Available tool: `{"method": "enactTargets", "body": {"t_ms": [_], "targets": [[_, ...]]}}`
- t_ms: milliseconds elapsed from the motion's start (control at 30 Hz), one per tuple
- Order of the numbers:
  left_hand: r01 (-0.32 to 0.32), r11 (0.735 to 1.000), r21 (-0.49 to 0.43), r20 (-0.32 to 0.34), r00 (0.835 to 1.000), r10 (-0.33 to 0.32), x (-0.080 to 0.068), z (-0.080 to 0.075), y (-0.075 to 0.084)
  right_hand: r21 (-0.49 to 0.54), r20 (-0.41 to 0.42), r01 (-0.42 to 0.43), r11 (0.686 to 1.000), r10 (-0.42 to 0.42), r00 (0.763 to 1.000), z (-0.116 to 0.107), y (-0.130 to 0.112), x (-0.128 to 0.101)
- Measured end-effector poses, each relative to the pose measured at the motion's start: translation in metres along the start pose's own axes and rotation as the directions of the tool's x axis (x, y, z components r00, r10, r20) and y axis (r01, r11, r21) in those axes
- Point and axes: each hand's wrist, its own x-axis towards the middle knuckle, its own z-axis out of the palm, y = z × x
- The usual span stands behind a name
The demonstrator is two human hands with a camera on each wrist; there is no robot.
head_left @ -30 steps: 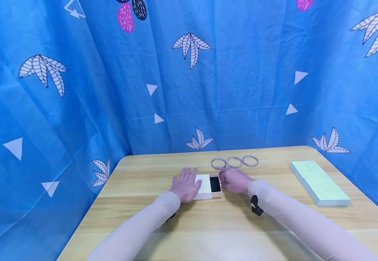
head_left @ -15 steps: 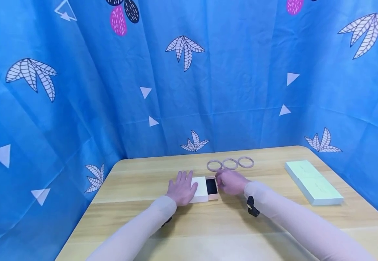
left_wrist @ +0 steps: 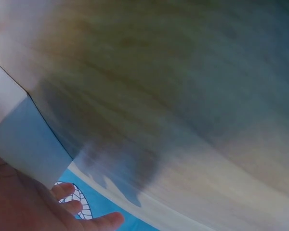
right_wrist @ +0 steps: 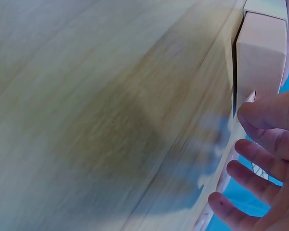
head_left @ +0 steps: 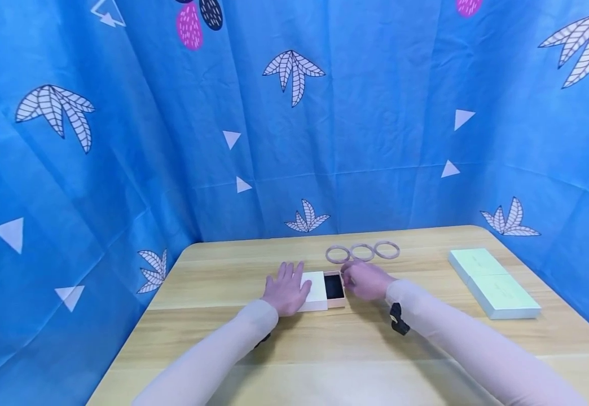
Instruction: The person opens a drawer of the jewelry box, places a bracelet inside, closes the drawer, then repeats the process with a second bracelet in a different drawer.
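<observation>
One small drawer box (head_left: 325, 290), left hand (head_left: 286, 290) flat on its sleeve, right hand (head_left: 365, 280) pinching its tray, three round bangles (head_left: 362, 252), two pale green boxes (head_left: 495, 283)

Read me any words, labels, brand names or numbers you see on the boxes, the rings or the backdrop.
None can be read.
Small pale sliding box with its black-lined drawer part open: plain, no print visible.
Two pale green flat boxes: faint marks on the lids, too small to read.
Three beige rings: unmarked.
Blue patterned cloth backdrop: only leaf and triangle shapes, no text.
</observation>
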Motion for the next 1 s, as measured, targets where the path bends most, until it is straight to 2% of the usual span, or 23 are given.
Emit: {"method": "enactTargets", "body": {"t_ms": [167, 400, 567, 800, 1000], "targets": [[-0.002, 1.0, -0.004, 0.014, 1.0, 0.002, 0.0, 0.001, 0.001, -0.011, -0.006, 0.017, 1.0, -0.017, 1.0, 0.0, 0.002, -0.004], [0.006, 1.0, 0.011, 0.024, 1.0, -0.006, 0.005, 0.004, -0.001, 0.008, -0.005, 0.001, 1.0, -0.001, 1.0, -0.002, 0.005, -0.005], [0.004, 1.0, 0.009, 0.026, 1.0, -0.004, 0.007, 0.001, 0.0, 0.007, 0.012, -0.007, 1.0, 0.007, 1.0, -0.006, 0.007, -0.003], [-0.001, 1.0, -0.008, 0.013, 1.0, 0.002, 0.006, -0.005, 0.002, -0.033, 0.008, 0.033, 0.999, -0.033, 0.999, -0.011, 0.008, -0.001], [-0.004, 1.0, -0.014, 0.027, 1.0, 0.004, 0.002, -0.004, 0.0, -0.011, 0.025, 0.002, 1.0, -0.001, 1.0, -0.007, 0.01, -0.004]]}}
